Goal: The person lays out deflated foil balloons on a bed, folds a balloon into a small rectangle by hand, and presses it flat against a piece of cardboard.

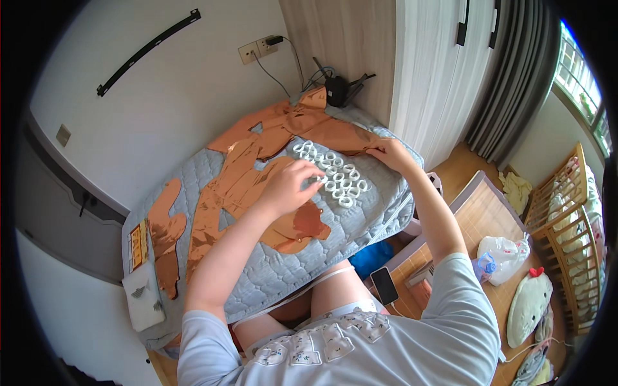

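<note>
Flat, shiny copper-coloured foil sheets [235, 170], looking like uninflated foil balloons, lie across a grey quilted mattress [257, 283]. My right hand [391, 155] pinches the right end of the far foil piece [341, 136] between thumb and fingers. Several small white rings [346, 175] sit in a loose cluster between my hands. Over the left side of that cluster is my left hand [288, 185], thumb and fingers apart; whether a fingertip touches a ring I cannot tell. Below its wrist lies a rounded foil piece [309, 225], and a separate curved one [166, 222] rests further left.
A black router [336, 90] with cables stands at the mattress's far corner. At the left edge lie a flat printed packet [138, 246] and a white pad [143, 299]. To the right are a phone [384, 285], a plastic bag [505, 257], a cushion [529, 307] and a wooden crib [560, 212].
</note>
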The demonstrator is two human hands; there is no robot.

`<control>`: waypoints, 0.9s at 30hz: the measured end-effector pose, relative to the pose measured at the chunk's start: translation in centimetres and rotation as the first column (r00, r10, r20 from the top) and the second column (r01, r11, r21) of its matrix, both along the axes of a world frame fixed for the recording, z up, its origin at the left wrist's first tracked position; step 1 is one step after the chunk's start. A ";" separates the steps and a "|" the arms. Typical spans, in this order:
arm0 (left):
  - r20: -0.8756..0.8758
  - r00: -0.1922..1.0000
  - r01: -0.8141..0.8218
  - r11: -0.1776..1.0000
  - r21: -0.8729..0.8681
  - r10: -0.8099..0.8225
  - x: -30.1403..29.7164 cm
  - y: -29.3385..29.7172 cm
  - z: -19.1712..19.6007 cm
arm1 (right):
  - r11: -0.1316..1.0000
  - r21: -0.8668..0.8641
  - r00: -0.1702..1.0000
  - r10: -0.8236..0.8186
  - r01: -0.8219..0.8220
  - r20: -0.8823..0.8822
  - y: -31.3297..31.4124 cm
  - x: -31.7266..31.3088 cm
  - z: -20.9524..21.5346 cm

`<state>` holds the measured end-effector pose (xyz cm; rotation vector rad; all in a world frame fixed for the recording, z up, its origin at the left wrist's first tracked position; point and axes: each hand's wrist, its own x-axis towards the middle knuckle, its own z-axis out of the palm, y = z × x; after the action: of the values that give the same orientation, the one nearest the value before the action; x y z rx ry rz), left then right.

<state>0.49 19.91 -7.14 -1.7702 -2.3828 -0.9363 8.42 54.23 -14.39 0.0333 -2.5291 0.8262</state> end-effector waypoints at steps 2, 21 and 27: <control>-0.033 0.999 -0.007 1.000 0.026 0.008 -1.2 4.1 -0.2 | 0.973 -0.231 1.000 -0.022 0.023 0.006 0.9 -0.5 -0.7; 0.154 0.978 -0.112 0.978 -0.179 0.140 -6.3 18.4 -3.5 | 0.860 -0.510 1.000 -0.010 0.014 0.010 2.8 -1.7 -2.7; 0.286 0.945 -0.105 0.974 -0.199 0.161 -8.9 18.9 -4.7 | 0.864 -0.504 1.000 -0.006 -0.003 -0.015 2.5 -1.9 -2.6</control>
<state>-8.42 38.78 -11.79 -1.5895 -2.8190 -1.0711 6.47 56.69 -17.00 -0.1334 -2.2178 1.4552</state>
